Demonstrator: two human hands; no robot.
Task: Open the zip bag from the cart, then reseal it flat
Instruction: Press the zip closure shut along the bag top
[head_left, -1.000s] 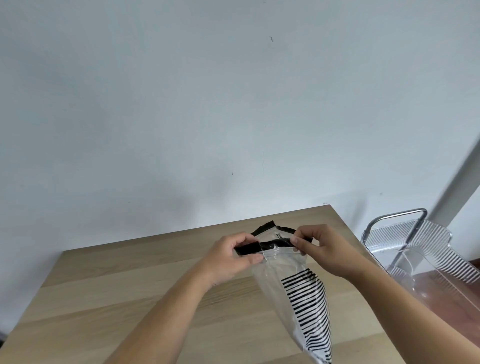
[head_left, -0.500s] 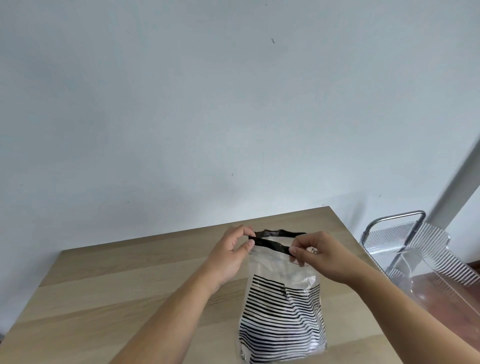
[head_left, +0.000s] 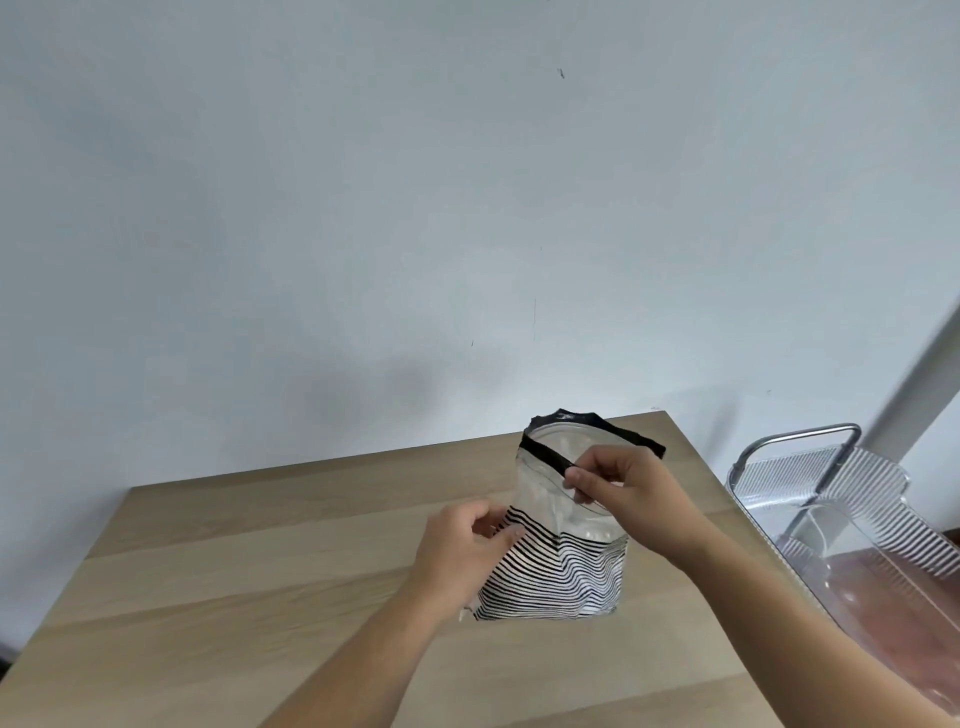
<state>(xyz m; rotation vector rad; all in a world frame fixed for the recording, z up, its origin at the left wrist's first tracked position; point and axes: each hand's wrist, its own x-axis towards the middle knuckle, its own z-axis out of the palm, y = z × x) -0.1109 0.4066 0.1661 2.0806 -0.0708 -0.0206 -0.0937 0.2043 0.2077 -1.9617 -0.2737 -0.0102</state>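
The left hand (head_left: 470, 538) has dropped from the black zip strip and is now pinching the zip bag (head_left: 558, 571) at its striped side; the right hand (head_left: 621, 488) is still gripping the rim. The bag is standing open-mouthed on the tabletop (head_left: 260, 571), contents unclear. The clear cart (head_left: 852, 519) is standing beside.

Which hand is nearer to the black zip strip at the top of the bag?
Right. The right hand pinches the zip strip; the left hand is lower, at the bag's striped side.
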